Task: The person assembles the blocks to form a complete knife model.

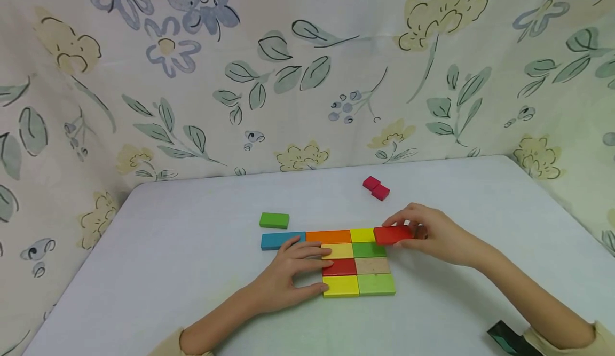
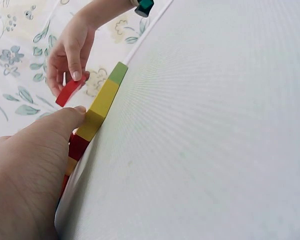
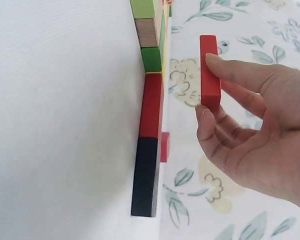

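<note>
Inside far edge of tabletop, pinching red block in right hand, touching block rows with spread left hand; seemingly mid-placement, likely needing careful lowering.

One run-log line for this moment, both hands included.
Right hand: gripping red block above table | Left hand: touching front yellow block | Lone green block: beyond blue block

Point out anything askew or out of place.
Two small red blocks lie slanted toward the table's far edge, out of line with the rows of blocks; a green block also sits apart. Nothing looks spilled.
</note>
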`<state>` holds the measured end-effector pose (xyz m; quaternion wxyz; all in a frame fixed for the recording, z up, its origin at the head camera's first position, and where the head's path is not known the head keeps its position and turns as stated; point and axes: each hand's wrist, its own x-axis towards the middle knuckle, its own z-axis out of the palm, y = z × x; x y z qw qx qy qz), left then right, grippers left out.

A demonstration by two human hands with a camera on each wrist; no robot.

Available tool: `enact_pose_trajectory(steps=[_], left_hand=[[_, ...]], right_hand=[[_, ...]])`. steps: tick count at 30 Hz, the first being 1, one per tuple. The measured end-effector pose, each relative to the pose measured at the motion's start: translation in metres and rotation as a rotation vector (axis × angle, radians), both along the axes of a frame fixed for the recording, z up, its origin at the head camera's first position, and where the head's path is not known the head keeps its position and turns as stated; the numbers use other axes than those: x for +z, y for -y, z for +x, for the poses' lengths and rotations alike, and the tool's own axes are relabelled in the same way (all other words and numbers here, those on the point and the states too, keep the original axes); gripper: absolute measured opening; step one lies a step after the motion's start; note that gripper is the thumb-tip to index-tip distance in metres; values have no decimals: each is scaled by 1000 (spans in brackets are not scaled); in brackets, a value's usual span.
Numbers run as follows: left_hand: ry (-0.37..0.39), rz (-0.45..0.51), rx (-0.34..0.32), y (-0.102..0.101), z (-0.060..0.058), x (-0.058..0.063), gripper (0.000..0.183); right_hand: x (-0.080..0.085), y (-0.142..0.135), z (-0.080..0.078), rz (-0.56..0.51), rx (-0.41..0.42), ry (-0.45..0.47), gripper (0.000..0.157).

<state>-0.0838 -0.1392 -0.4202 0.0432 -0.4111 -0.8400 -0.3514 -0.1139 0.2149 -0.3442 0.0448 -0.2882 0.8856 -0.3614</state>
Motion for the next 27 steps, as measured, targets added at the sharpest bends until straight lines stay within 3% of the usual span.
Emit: enact_pose_trajectory(steps=[10,20,27], left_hand=[[4,6,-4,1,-1,-1,40],[11,-3,5,0,0,1,40],[10,-3,2,0,0,1,40]], right_hand=[[-17,-15,0,-9,10,-19,37],[-23,-18,-2,44,-10,63,38],[-28,-17,-2,47,-29,73,37]])
